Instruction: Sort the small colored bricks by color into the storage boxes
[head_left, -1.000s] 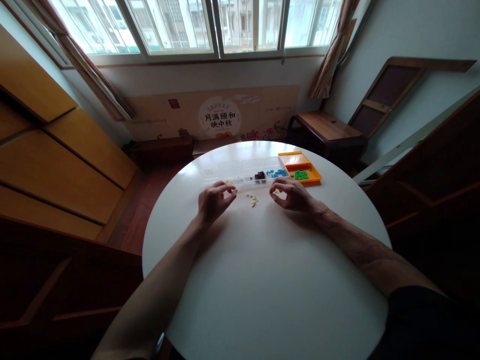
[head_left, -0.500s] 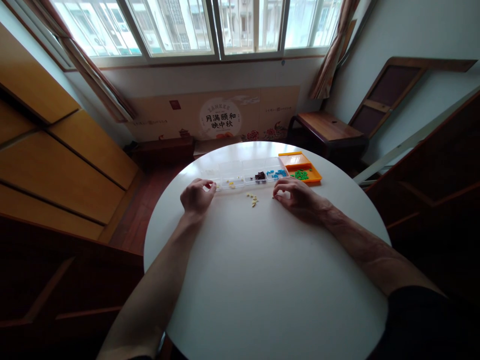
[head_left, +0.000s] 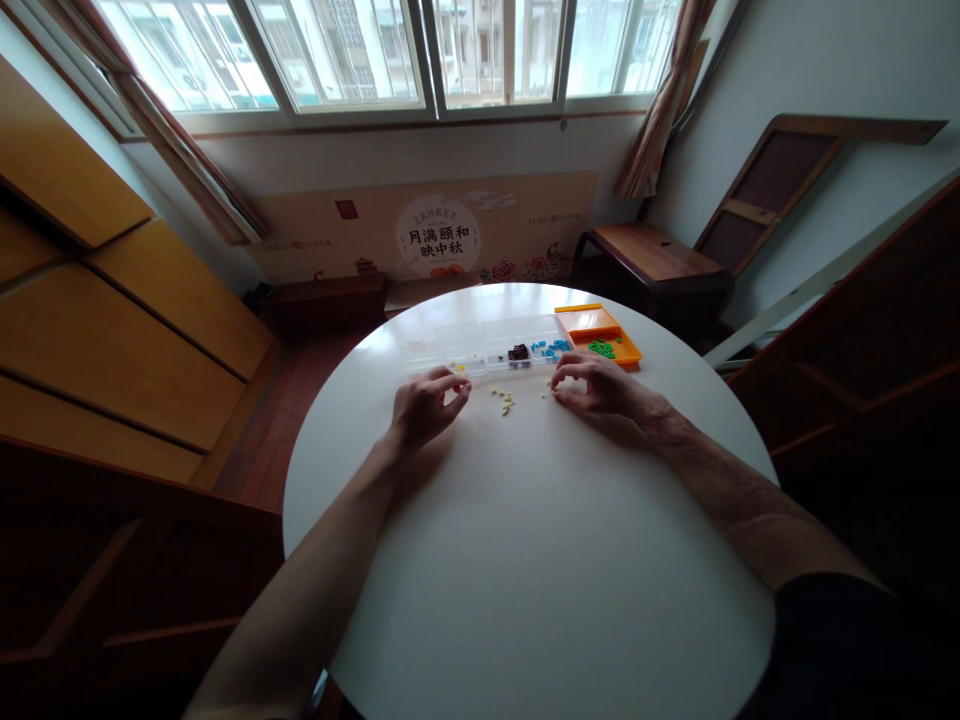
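My left hand (head_left: pixel 429 408) hovers over the table just left of a small pile of pale yellow pieces (head_left: pixel 507 402). Its thumb and forefinger curve towards each other with a slight gap, and nothing shows between them. On the pile's right, my right hand (head_left: pixel 604 388) rests low by the table, thumb and forefinger pinched at a tiny pale piece (head_left: pixel 550 384). Another pale crumb-sized piece lies just beside those fingertips. Behind both hands stands a clear compartment box (head_left: pixel 472 367) with yellow, dark brown (head_left: pixel 518 353) and blue pieces (head_left: pixel 556 348) in separate compartments.
An orange box (head_left: pixel 632 358) with green pieces (head_left: pixel 601 349) adjoins the clear box's right end, its lid tilted back. Everything stands on a round white table (head_left: pixel 525 560). Beyond are a wooden chair (head_left: pixel 652 252), a printed cardboard panel (head_left: pixel 300 225) and windows.
My left hand has moved right and nearer, from the clear box towards the pale pile, its pinch loosening. The right hand has barely shifted; a loose pale piece now shows beside its fingertips.
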